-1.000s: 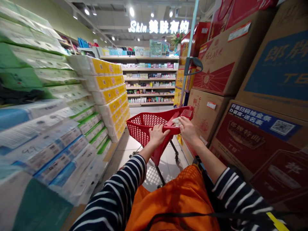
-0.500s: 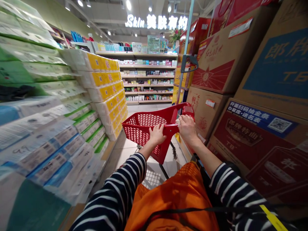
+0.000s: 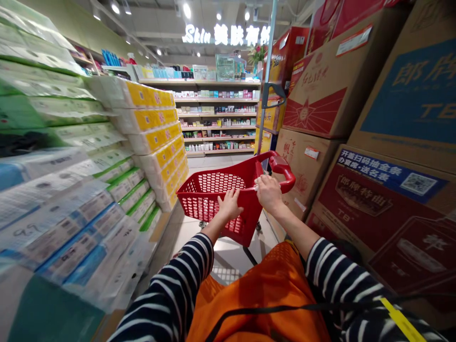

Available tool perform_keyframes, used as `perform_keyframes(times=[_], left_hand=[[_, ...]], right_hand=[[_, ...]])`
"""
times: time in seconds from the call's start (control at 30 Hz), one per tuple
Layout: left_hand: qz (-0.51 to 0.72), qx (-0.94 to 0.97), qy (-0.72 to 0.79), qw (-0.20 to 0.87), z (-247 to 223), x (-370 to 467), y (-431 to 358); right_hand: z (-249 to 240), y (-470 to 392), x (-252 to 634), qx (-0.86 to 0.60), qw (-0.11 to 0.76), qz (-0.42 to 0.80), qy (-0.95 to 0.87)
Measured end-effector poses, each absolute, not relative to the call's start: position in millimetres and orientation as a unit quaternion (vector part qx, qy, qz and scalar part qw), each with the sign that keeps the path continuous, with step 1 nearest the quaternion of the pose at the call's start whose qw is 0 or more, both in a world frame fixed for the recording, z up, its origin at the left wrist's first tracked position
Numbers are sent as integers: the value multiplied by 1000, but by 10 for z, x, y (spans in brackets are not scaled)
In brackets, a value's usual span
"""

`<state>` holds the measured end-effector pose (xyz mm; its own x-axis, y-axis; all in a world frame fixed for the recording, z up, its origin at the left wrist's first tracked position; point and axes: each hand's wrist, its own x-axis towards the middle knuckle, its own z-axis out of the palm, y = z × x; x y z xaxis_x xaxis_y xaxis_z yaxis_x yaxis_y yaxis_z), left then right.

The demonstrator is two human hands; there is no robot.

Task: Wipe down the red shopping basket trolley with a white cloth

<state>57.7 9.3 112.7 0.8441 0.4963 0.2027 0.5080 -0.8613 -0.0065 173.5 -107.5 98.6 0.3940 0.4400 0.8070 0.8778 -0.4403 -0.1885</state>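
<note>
A red shopping cart [image 3: 249, 213] with a perforated basket stands sideways in front of me, its basket toward the left and its handle toward the right. My left hand [image 3: 230, 205] rests at the near rim of the basket, fingers spread. Further right, my right hand [image 3: 269, 192] has its fingers curled over the same rim, close to the handle end. Something small and whitish shows by its fingertips, too small to name.
Packs of tissue in yellow and white [image 3: 156, 123] and green packs [image 3: 135, 190] are stacked on the left. Tall cartons [image 3: 309, 99] line the right side. A metal pole [image 3: 263, 118] with a grey handle stands beyond the cart, before shelves of small goods [image 3: 221, 114].
The cart has turned slightly, its handle end now more exposed at the right. Both hands have shifted a little to the left, and the left hand's fingers look more spread.
</note>
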Motion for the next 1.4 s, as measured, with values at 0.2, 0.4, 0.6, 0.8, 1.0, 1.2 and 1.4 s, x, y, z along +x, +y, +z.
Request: perform_keyframes(times=[0.2,0.4,0.6,0.8,1.0,1.2,1.4], left_hand=[[-228,-936,-238,-122,1159,579,173],[-348,-729,-91,-583,1379,633,59],[-238,-573,-80,-780,1338,804,-248],[-454,-778,-218,-376,1408,1079,-95],[-409,-909,-63,-55,1150,1550,-500],[-392,-920,-1,25,1002,1472,-392],[-438,-896,-67,-9,939,1205,102]], right_hand=[[880,-770,1480,-701,389,-263,-538],[982,-863,1487,-567,588,-255,-518],[922,-854,1390,-523,640,-300,-476],[845,-1344,1897,-686,491,-366,-392],[671,-1603,2374,-767,426,-379,-294],[598,-1619,2379,-748,404,-417,-322],[596,-1554,2273,-744,394,-422,-336]])
